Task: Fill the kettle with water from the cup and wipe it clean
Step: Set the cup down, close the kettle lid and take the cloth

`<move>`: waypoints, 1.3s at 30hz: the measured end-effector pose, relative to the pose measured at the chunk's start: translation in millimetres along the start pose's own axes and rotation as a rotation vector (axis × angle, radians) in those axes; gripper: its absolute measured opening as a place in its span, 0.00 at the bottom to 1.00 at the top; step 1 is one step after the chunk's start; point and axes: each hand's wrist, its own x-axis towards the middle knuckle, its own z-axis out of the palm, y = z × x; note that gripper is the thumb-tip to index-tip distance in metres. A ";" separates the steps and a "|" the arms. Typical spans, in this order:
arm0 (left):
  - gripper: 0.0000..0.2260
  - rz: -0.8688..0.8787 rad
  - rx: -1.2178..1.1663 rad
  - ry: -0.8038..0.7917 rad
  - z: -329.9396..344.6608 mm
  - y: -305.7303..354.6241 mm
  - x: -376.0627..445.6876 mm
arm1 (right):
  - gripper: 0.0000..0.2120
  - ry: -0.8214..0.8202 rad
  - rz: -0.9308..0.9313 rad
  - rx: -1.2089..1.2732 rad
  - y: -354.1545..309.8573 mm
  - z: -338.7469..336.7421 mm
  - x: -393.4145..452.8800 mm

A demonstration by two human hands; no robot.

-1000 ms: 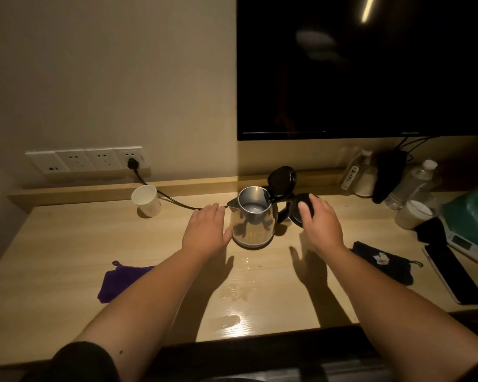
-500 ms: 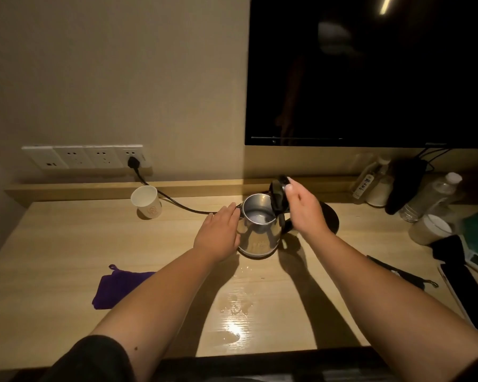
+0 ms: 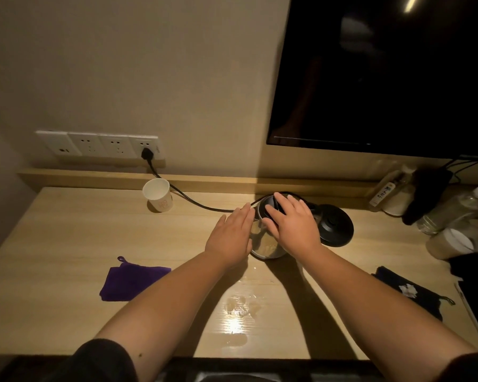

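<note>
— Both hands are at the kettle (image 3: 268, 248), which stands on the wooden desk (image 3: 66, 244) near its back edge, just left of the round black base (image 3: 334, 226).

— How is the right hand (image 3: 293, 223) placed?

— Palm down on top, fingers spread flat over the black lid (image 3: 268, 209). It presses on it and does not curl round anything. The lid looks down or nearly so; the hand hides the seam, so I cannot tell if it is fully shut.

— And the left hand (image 3: 231, 235)?

— Flat and open, fingers straight and together, its edge laid against the left side of the steel body. It braces the kettle and grasps nothing.

— Where is the cup (image 3: 158, 195)?

— Upright and well to the left of the kettle, close to the back ledge. The black cord (image 3: 188, 199) runs just behind it, from the plug (image 3: 146, 154) in the wall sockets (image 3: 100, 144) toward the kettle.

— The cloth (image 3: 133, 281)?

— Purple, lying flat on the desk to the left of the left forearm, touched by neither hand.

— Anything wet?

— Some water (image 3: 238, 304) shines on the desk in front of the kettle, between the two forearms.

— What else is about?

— One dark screen (image 3: 384, 78) on the wall above, bottles (image 3: 453, 213) at the far right, and a dark pouch (image 3: 409, 290) right of the right forearm
</note>
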 end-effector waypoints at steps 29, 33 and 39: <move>0.13 -0.375 -0.017 -0.003 5.4 -120.6 -158.8 | 0.26 -0.027 -0.331 0.163 -66.4 0.8 -34.1; 0.16 -0.429 -0.002 -0.046 14.5 -142.6 -187.9 | 0.34 -0.211 -0.411 0.145 -112.7 38.5 -54.9; 0.18 -0.393 -0.051 -0.136 27.2 -163.9 -195.5 | 0.32 -0.485 -0.282 0.049 -157.4 94.0 -86.7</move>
